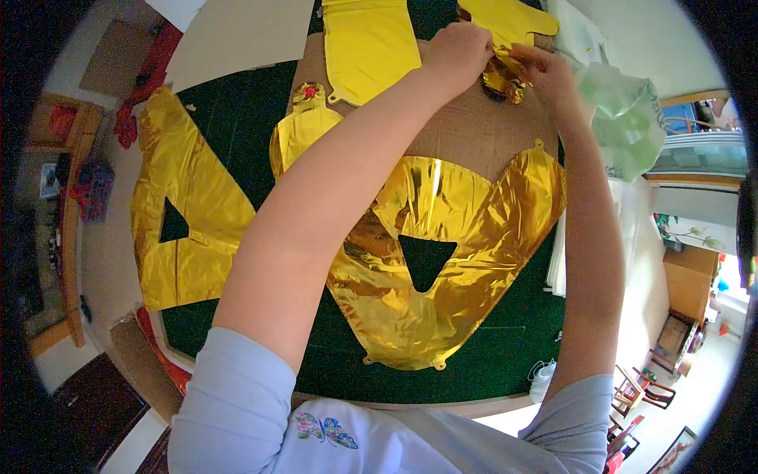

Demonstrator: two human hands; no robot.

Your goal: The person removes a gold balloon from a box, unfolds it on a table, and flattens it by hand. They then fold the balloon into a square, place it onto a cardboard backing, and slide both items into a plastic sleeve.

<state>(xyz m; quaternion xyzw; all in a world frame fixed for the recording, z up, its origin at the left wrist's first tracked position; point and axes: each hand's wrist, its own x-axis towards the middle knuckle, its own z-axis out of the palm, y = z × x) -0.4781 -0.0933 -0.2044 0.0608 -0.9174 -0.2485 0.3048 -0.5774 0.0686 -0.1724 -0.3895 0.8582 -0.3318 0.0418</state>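
Observation:
At the far right of the table, my left hand (464, 54) is closed in a pinch on the crumpled lower end of a gold foil balloon (517, 22). My right hand (546, 73) pinches the same crumpled foil from the right, fingertips close to my left ones. What lies exactly between the fingers is too small to make out. Beneath my arms a large flat gold foil balloon (466, 316), shaped like a letter A with a triangular hole, spreads over the table. Left of my left hand lies another flat gold balloon (371, 51) with a small tab at its corner.
A further A-shaped gold balloon (185, 261) lies at the table's left. Brown cardboard (450, 118) rests on the dark green tabletop (332, 355). A pale green plastic bag (628, 118) is beside my right forearm. White string (541, 379) sits near the front edge.

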